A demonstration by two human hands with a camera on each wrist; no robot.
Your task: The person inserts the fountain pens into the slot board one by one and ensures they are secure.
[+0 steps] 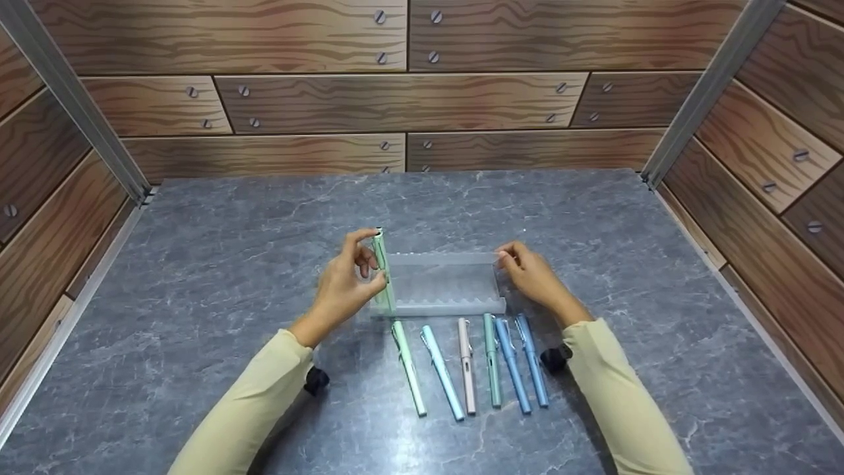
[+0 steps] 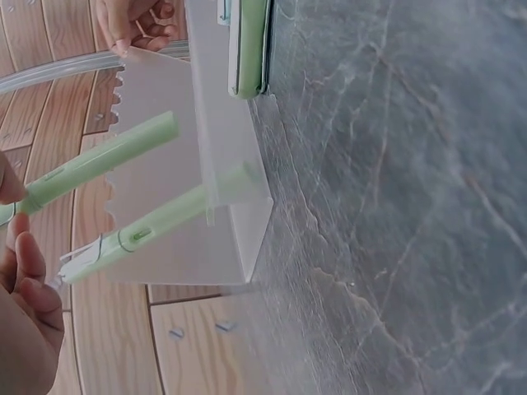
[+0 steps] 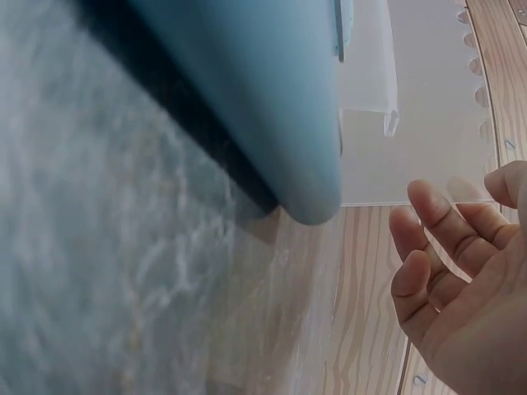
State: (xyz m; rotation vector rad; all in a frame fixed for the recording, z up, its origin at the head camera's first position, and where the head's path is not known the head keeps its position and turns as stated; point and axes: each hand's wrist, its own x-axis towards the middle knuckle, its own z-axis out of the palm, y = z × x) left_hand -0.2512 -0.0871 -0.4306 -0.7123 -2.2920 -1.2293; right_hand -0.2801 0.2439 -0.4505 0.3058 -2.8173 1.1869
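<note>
Between the thumb and fingers of my left hand [image 1: 346,274] is a light green pen [image 2: 103,158], held over the left end of a clear plastic pen stand [image 1: 445,280]. A second light green pen [image 2: 169,216] leans in the stand at that same end, just below the held one in the left wrist view. My right hand [image 1: 531,274] pinches the back right corner of the stand, its thumb [image 3: 506,179] on one side of the panel and a fingertip showing through it. The other right fingers are loosely bent.
In front of the stand lies a row of pens: light green [image 1: 410,373], light blue [image 1: 443,375], pinkish grey [image 1: 466,369], teal [image 1: 492,363] and two blue ones [image 1: 513,369] at the right. Wood-patterned walls [image 1: 402,102] enclose the grey marbled table [image 1: 198,264].
</note>
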